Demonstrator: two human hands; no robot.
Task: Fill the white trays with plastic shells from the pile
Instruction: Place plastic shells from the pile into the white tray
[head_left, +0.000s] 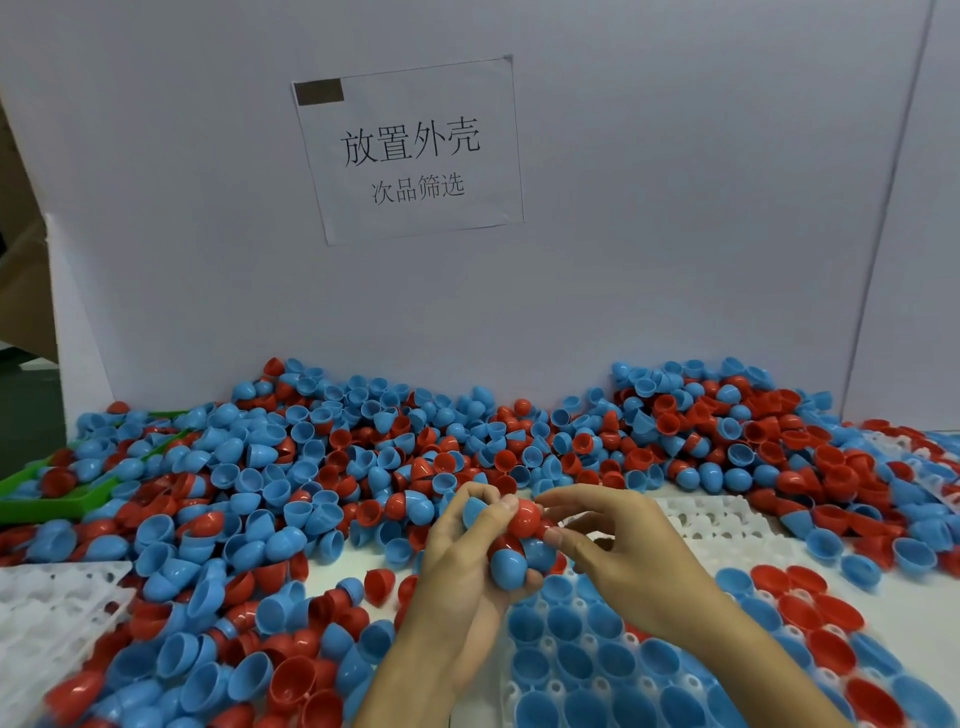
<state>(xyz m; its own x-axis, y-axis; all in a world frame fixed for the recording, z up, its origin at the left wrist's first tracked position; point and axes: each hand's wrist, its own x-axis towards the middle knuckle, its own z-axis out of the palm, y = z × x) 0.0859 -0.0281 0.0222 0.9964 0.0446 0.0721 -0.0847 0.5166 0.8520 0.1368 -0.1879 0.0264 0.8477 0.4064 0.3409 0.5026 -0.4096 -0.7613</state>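
Observation:
A big pile of red and blue plastic shells (322, 467) covers the table from the back wall to the near edge. My left hand (467, 561) grips a handful of shells, blue and red, above the table's middle. My right hand (618, 551) pinches a red shell (524, 517) at the top of that handful. Below both hands lies a white tray (550, 644) whose pockets hold mostly blue shells, with several red ones toward the right.
An empty white tray (711, 519) lies behind the right hand. Another white tray (47, 603) sits at the near left. A green tray (57, 501) is half buried at the far left. A white board with a paper sign (410, 150) closes the back.

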